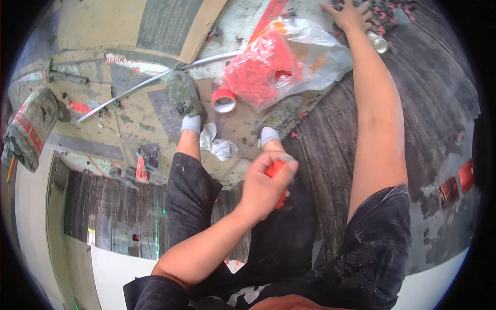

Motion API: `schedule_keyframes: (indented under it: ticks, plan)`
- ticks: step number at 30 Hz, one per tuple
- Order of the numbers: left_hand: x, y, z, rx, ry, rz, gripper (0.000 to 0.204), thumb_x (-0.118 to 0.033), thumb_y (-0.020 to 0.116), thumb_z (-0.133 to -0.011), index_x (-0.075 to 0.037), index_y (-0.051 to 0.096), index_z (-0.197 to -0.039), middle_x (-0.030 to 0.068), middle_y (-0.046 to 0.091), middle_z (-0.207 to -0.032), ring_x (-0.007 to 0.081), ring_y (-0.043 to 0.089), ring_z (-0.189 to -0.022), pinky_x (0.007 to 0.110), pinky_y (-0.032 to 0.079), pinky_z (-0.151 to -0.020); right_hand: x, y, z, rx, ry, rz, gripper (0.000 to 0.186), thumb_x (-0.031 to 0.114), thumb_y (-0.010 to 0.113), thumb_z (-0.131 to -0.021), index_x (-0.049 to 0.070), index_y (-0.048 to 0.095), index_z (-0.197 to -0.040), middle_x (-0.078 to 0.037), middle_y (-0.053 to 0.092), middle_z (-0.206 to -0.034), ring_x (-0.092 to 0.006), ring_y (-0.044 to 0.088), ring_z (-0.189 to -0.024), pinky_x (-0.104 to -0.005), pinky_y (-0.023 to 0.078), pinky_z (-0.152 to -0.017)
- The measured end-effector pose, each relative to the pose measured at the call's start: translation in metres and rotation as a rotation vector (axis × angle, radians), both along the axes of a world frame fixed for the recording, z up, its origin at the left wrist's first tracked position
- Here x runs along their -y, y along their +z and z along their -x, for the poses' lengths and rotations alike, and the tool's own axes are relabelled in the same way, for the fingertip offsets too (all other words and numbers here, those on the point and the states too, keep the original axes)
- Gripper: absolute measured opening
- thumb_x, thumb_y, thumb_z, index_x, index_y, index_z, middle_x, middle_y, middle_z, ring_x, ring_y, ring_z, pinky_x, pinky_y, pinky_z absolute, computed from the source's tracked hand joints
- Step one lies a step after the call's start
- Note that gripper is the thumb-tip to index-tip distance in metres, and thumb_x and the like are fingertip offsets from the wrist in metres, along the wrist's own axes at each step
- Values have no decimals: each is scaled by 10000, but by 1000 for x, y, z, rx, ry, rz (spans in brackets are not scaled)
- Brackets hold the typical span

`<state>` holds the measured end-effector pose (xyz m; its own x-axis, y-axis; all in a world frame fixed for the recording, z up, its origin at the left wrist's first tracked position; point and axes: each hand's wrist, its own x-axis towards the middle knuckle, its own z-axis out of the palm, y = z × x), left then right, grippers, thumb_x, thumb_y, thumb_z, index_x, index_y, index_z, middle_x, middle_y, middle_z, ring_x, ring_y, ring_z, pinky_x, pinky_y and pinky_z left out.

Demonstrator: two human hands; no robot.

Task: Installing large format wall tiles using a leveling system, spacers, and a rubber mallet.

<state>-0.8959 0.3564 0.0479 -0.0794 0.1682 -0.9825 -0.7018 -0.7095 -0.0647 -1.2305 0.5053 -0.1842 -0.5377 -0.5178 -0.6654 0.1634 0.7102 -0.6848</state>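
Note:
My left hand (264, 185) is closed in a fist above my thigh. Bright red-orange plastic pieces (279, 199) stick out on both sides of it; their exact shape is hidden by the fingers. With my arm stretched far forward, my right hand (352, 16) has its fingers spread over the edge of a pile of small red and black plastic pieces (385, 20). Whether its fingertips touch any piece I cannot make out. Close to that wrist lies a small pale cylindrical thing (378, 42). A see-through bag of red plastic pieces (258, 77) rests between my arms, beyond my feet.
Stained cardboard (139, 111) covers the floor at left, with dark wood-look flooring (330, 134) at right. A red tape roll (224, 101), crumpled white paper (223, 149) and a long pale rod (129, 93) lie near my shoes. A dirty sack (33, 126) stands far left.

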Motion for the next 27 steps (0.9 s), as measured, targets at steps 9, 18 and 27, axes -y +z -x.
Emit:
schedule_keyframes:
  ticks: [9,18,27]
  plan:
    - [7,7,-12,-77,122,20,130,-182,647,-895,-72,586,-927,3,553,-762,67,527,-589,230,449,-493,-30,-127,-56,-852,249,-875,850,758,521,-740,117,520,-1298,-255,485,-1311,-451,402,-1243,-539,394,-962]
    - [17,-18,-13,-274,39,747,148,-184,679,-803,-58,627,-862,63,598,-724,170,589,-693,312,482,-665,15,11,-102,-473,6,-565,538,354,725,-760,-48,612,-1100,-193,658,-1079,-325,632,-978,-404,469,-863]
    - [132,141,-223,-348,-254,935,288,-354,673,-742,-74,639,-801,133,666,-758,282,651,-694,397,498,-622,-27,397,-199,-479,500,-533,330,194,740,-675,5,548,-866,-139,575,-857,-284,546,-780,-403,457,-717]
